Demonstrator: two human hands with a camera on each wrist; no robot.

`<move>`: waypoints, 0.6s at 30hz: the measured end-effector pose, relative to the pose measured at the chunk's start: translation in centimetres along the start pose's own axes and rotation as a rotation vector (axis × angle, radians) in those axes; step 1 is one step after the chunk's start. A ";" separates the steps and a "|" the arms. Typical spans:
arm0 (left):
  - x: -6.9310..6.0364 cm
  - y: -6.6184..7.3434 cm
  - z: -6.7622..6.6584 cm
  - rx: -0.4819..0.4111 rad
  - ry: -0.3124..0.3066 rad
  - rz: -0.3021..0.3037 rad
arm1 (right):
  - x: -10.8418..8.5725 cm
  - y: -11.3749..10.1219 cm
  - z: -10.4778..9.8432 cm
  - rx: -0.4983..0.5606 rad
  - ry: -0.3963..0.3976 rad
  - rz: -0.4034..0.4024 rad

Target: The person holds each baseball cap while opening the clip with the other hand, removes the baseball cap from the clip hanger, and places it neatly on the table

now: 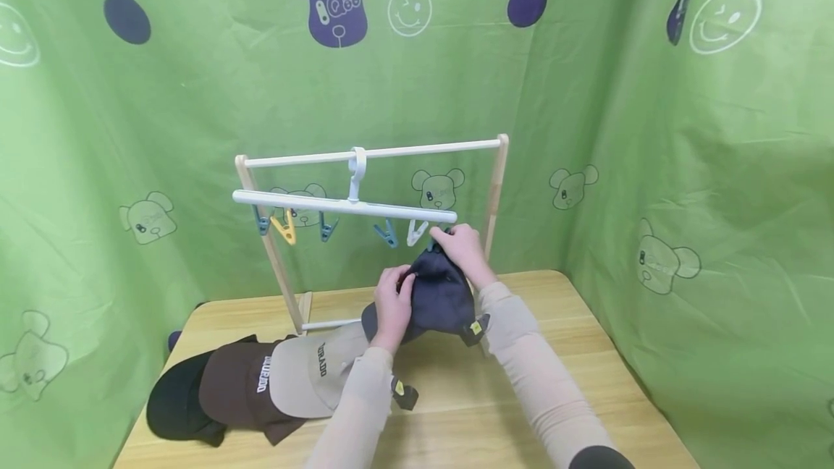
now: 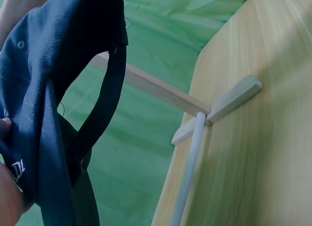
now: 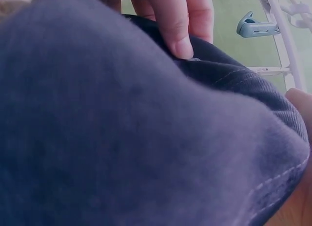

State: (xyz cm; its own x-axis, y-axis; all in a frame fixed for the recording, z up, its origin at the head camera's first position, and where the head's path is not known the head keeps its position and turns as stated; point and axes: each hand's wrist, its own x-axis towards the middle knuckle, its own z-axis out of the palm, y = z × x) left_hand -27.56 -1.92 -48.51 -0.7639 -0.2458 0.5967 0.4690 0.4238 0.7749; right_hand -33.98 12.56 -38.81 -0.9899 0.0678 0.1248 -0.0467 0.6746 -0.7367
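Note:
A navy baseball cap (image 1: pixel 446 302) hangs tilted below the right end of a white clip hanger (image 1: pixel 306 201). My left hand (image 1: pixel 393 302) grips its brim side; the left wrist view shows the cap's (image 2: pixel 36 89) back strap and a bit of white lettering. At the cap's top edge, my right hand (image 1: pixel 464 250) pinches at a blue clip (image 1: pixel 431 244) on the hanger's end, the clip mostly hidden by fingers. In the right wrist view the cap (image 3: pixel 122 119) fills most of the frame, with left-hand fingers (image 3: pixel 173 24) on its edge.
A wooden rack (image 1: pixel 496 187) holds the hanger by its hook (image 1: pixel 357 172). Blue, yellow and white clips hang along it, such as the yellow clip (image 1: pixel 284 226). Beige (image 1: pixel 306 375), brown (image 1: pixel 228 382) and black (image 1: pixel 172 400) caps overlap on the table (image 1: pixel 469 418). Green curtains surround everything.

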 end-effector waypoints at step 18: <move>-0.8 -1.7 -1.3 0.051 0.055 -0.040 | 0.1 0.9 1.7 0.035 -0.105 0.038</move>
State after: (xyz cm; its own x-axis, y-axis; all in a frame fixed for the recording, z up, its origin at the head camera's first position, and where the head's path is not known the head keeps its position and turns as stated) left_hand -27.12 -3.56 -50.02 -0.7554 -0.3104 0.5771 0.4142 0.4562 0.7876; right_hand -34.32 11.90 -40.55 -0.9995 0.0147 0.0273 -0.0113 0.6466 -0.7628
